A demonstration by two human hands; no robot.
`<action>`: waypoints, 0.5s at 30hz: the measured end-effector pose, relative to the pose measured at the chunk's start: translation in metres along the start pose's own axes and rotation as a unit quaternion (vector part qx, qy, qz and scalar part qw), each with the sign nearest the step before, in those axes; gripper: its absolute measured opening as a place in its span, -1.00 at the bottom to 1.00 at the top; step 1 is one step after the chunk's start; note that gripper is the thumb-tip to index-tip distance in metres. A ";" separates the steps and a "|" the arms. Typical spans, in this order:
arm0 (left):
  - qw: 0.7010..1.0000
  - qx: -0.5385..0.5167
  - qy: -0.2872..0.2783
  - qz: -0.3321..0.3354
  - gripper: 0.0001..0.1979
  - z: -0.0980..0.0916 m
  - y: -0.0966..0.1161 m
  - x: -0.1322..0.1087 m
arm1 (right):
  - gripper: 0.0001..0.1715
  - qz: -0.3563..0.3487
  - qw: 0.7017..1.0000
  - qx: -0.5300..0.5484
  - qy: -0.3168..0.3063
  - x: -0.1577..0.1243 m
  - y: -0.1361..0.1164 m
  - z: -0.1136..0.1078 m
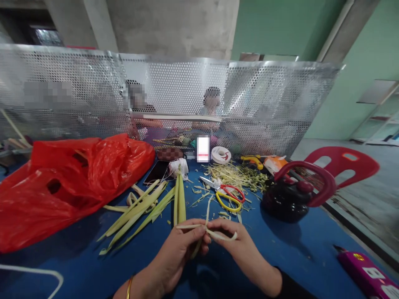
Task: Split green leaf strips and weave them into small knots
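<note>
My left hand (179, 251) pinches pale green leaf strips (190, 226) between thumb and forefinger, above the blue tabletop. Against it, at the crossing of the strips, my right hand (238, 243) is closed too, its fingertips on the same bundle. One strip end points up and another loops over the right fingers. Just beyond the left hand lies a long folded leaf (180, 201), with more loose leaves (143, 209) to its left. Scissors (229, 197) with one red and one yellow handle rest partly open past the right hand.
A red plastic bag (77, 178) covers the left side. Behind the leaves sit white thread (178, 168) and a white spool (220, 155). Leaf scraps (232, 173) are scattered by a black kettle (288, 199). A perforated metal screen (187, 89) closes the back; people sit behind it.
</note>
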State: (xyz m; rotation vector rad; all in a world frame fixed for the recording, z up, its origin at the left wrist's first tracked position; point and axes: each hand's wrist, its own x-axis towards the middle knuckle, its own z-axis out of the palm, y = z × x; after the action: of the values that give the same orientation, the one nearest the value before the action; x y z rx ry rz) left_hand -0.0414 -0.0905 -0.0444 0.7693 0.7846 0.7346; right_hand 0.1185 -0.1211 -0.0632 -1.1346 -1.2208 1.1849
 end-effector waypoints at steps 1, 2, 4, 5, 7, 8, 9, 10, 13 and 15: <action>1.000 0.005 0.002 -0.004 -0.74 0.000 -0.001 0.000 | -0.75 -0.004 1.000 -0.013 0.011 -0.001 0.002 0.000; 1.000 0.008 0.004 -0.007 -0.74 0.000 -0.002 0.000 | -0.77 -0.004 0.999 -0.025 0.020 -0.002 0.004 0.000; 1.000 0.013 0.007 -0.005 -0.74 0.001 -0.003 -0.001 | -0.80 0.006 0.999 -0.029 0.027 -0.003 0.007 0.000; 1.000 0.015 0.009 -0.001 -0.73 0.002 -0.004 -0.001 | -0.79 0.012 0.999 -0.021 0.026 -0.003 0.007 0.000; 1.000 0.018 0.012 0.004 -0.73 0.004 -0.005 -0.002 | -0.78 0.015 1.000 0.000 0.020 -0.003 0.008 0.001; 1.000 0.018 0.014 0.005 -0.73 0.004 -0.006 -0.002 | -0.78 0.012 1.000 0.008 0.015 -0.003 0.008 0.002; 1.000 0.014 0.017 0.003 -0.73 0.004 -0.006 -0.002 | -0.79 0.007 1.000 0.013 0.011 -0.003 0.008 0.003; 1.000 0.007 0.017 -0.001 -0.74 0.004 -0.007 -0.002 | -0.81 0.002 1.000 0.014 0.008 -0.003 0.008 0.004; 0.999 -0.024 0.016 -0.017 -0.76 0.004 -0.008 -0.001 | -0.84 -0.011 1.000 0.008 -0.005 -0.003 0.007 0.005; 0.999 -0.041 0.014 -0.029 -0.76 0.003 -0.008 0.000 | -0.82 -0.026 0.999 -0.022 0.004 -0.003 0.005 0.004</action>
State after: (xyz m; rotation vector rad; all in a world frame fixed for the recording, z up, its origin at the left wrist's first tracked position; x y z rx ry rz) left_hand -0.0373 -0.0959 -0.0498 0.6606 0.7945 0.7235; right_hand 0.1143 -0.1243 -0.0685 -1.1332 -1.2680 1.1181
